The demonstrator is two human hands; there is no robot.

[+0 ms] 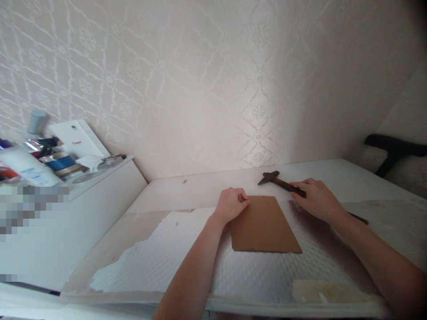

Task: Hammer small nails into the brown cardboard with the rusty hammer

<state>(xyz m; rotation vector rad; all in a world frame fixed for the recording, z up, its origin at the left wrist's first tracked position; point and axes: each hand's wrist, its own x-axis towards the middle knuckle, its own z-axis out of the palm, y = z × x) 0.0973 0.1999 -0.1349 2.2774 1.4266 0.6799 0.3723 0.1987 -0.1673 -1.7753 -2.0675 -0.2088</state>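
A brown cardboard sheet [265, 226] lies flat on the covered table in front of me. My left hand [231, 205] rests at its far left corner, fingers curled in a pinch. What they hold, if anything, is too small or hidden to make out. To the right, my right hand [315, 199] grips a hammer [282, 183] by the dark end of its handle. The hammer's rusty-brown head points away to the left, low over or on the white surface beyond the cardboard; I cannot tell whether it touches.
A white cabinet [100, 209] on the left carries bottles, a blue roll [60, 163] and a white box [78, 140]. Tiny bits [184, 181] lie near the wall [200, 111]. A thin dark strip [358, 218] shows behind my right wrist. A black T-shaped object [393, 149] stands far right.
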